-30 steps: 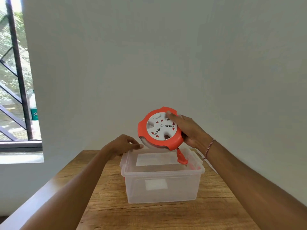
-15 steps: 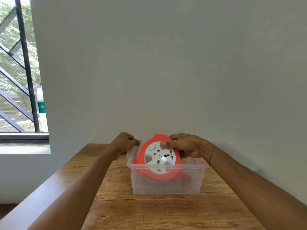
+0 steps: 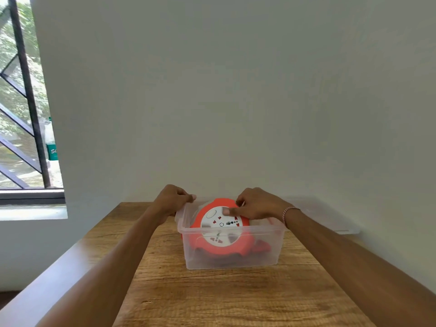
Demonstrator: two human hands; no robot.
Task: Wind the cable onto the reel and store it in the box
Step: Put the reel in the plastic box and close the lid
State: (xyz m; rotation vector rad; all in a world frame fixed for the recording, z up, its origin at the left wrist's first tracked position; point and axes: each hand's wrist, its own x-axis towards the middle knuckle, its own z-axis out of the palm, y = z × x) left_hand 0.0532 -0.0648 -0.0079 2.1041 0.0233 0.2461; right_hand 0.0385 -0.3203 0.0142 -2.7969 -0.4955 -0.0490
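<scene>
Under my right hand point(image 3: 257, 205) sits the reel point(image 3: 220, 232), tilted on edge inside the box point(image 3: 232, 260) with its white socket face turned toward me; my thumb presses that face while the other fingers hook over the top of the orange rim, so the hand is grasping the reel at its upper edge. Just left of that grip, my left hand point(image 3: 173, 200) is clenched on the box's far-left rim corner, steadying it. I judge the reel to be a rigid plastic shell with some weight from the wound cable, stiff enough to pinch hard without harm, though its smooth moulded face could slide under a thumb alone. Its rim looks like the best place to hold it, since the lip gives the fingers something to catch. Below the grip, the reel's lower half shows through the box's cloudy front wall as a round orange disc with a white centre carrying red and dark socket marks and a pale oval button. Lower right of my fingers, a dark red shape lies on the box floor, probably the plug end, but the frosted plastic blurs it. Thin and light, the box would likely skid on the wooden table point(image 3: 224, 300) if unheld. Beyond my right wrist a clear lid point(image 3: 330, 215) rests flat.
</scene>
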